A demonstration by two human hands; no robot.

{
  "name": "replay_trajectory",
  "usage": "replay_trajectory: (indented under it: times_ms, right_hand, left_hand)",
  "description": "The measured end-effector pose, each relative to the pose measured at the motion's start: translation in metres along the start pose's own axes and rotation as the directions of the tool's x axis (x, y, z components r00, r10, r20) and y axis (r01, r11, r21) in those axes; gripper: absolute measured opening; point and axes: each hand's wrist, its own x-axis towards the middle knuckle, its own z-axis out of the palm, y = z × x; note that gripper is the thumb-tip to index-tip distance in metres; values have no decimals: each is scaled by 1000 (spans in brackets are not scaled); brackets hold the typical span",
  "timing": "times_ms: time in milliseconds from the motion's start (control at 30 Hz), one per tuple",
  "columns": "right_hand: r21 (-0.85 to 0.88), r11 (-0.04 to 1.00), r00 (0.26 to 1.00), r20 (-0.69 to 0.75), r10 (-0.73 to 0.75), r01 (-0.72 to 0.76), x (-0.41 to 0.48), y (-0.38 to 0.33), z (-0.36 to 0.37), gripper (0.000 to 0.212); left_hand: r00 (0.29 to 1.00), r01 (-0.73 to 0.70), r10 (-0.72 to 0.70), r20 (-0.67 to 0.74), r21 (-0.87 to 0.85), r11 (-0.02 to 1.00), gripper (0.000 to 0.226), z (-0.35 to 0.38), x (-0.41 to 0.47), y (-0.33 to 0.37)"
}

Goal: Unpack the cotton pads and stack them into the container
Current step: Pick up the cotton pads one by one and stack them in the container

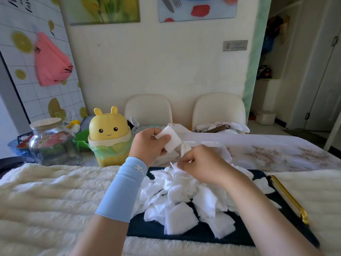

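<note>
Tray holds pad pile; above it left hand grips pad stack, right hand pinches white piece.

- A home dining room.
- A table with a floral cloth and a fleece cover.
- Behind the table: 2 cream chairs against the wall.
- Above the table: 2 food pictures and a switch.
- On the table's left end: a cartoon bin and a jar.
- Right of the table: a doorway.
</note>
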Motion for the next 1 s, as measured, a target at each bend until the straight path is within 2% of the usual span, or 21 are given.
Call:
replay_trajectory:
  times_ms: [100, 200, 267, 300, 400, 500, 600, 733, 900, 1000]
  right_hand:
    - [278, 960, 993, -105, 49, -18, -1, 2, -16, 23]
    - [547, 834, 981, -193, 34, 78, -1, 4, -27, 15]
    - [644, 757, 976, -214, 34, 115, -1, 5, -29, 19]
    - [650, 750, 976, -217, 30, 121, -1, 5, -30, 20]
    - [596, 793, 979, -206, 1, 124, -2, 6, -28, 20]
    - [471, 868, 966, -255, -37, 157, 0, 9, -26, 20]
    - [390, 897, 946, -311, -87, 210, 1, 12, -29, 18]
    - [385, 882, 944, -283, -167, 272, -4, 7, -34, 15]
    - [164, 947, 939, -257, -228, 275, -4, 10, -34, 12]
    - [133, 950, 931, -275, -240, 284, -4, 11, -35, 9]
  left_hand:
    - [999, -30, 33, -41, 86, 996, 9, -4, 1, -1]
    - [999, -3, 6, -43, 79, 997, 10, -7, 2, -1]
    - [1000, 25, -26, 8, 66, 997, 7, -5, 0, 0]
    - [997, 52, -53, 52, 27, 998, 6, -3, -1, 0]
    - [956, 192, -151, 252, -148, 970, 5, 5, -10, 5]
    - [903, 283, -176, 393, -233, 930, 16, 9, -16, 10]
    - [898, 293, -183, 401, -233, 927, 19, 9, -17, 12]
    - [904, 229, -167, 394, -114, 967, 17, 7, -18, 11]
    - [868, 183, -140, 477, -44, 982, 22, 3, -20, 16]
    - [856, 186, -138, 498, -48, 981, 24, 2, -21, 17]
